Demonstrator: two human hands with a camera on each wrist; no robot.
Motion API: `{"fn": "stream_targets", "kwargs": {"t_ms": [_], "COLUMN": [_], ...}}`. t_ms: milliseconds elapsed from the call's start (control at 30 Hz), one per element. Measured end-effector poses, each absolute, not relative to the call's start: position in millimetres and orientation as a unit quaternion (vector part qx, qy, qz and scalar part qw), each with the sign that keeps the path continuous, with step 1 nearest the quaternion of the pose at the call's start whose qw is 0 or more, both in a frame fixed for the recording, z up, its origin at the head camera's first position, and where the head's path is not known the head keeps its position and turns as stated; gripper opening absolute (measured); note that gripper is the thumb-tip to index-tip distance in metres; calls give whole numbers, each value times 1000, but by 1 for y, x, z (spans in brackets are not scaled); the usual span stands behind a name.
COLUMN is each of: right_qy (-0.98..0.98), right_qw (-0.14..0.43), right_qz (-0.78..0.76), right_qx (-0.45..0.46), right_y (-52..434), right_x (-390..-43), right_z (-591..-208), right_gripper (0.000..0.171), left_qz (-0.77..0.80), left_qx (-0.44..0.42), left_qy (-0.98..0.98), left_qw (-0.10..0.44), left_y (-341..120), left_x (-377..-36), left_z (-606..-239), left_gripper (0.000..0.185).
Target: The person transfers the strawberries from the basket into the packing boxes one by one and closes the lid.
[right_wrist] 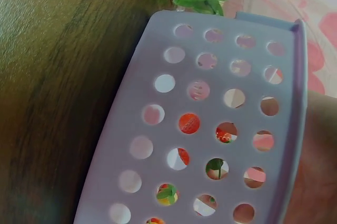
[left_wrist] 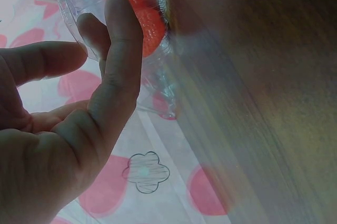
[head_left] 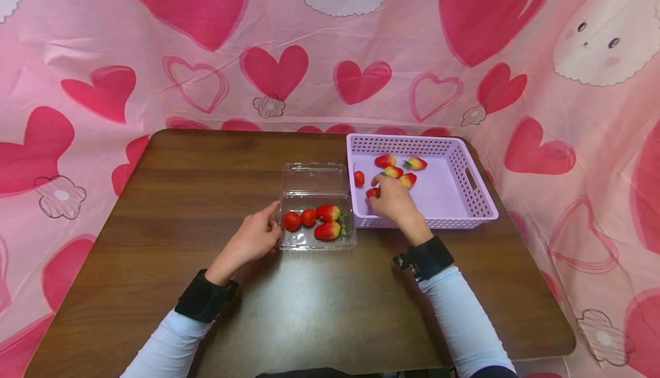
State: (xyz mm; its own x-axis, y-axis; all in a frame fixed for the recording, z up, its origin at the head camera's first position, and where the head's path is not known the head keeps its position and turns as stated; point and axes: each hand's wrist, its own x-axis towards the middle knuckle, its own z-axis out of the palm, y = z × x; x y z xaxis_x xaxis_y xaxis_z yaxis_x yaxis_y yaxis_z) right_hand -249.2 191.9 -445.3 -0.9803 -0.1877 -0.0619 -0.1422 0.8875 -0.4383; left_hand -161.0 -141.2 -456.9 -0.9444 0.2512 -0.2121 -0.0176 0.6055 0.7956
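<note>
1. Head view: four strawberries (head_left: 314, 221) already lie in my clear clamshell box (head_left: 317, 241), which sits at mid-surface (head_left: 206, 195) with its lid folded open to the far side. About five more wait in the lilac basket (head_left: 466, 206) to its right. So, by my judgement, nearly half is moved over. My left hand (head_left: 252, 239) touches the box's left edge with relaxed fingers. My right hand (head_left: 394, 200) reaches over the basket's near wall, its grip curled on a strawberry (head_left: 372, 192); which way its long axis runs I cannot tell.
2. Left wrist view: my fingertips (left_wrist: 118, 8) rest against the box wall, red fruit blurred behind it.
3. Right wrist view: basket wall (right_wrist: 210, 129) fills the frame, berries glimpsed through its holes; the grip itself is hidden.
</note>
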Motion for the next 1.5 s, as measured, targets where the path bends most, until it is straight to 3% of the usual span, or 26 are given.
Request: {"fn": "stream_targets", "kwargs": {"t_ms": [1500], "right_qy": [960], "right_qw": [-12], "right_qz": [-252], "right_qx": [-126], "right_y": [177], "right_x": [-232], "right_z": [-424], "right_gripper": [37], "left_qz": [438], "left_qx": [68], "left_qy": [883], "left_qw": [152], "left_y": [-141], "left_x": [-161], "left_z": [-457], "left_gripper": [68]}}
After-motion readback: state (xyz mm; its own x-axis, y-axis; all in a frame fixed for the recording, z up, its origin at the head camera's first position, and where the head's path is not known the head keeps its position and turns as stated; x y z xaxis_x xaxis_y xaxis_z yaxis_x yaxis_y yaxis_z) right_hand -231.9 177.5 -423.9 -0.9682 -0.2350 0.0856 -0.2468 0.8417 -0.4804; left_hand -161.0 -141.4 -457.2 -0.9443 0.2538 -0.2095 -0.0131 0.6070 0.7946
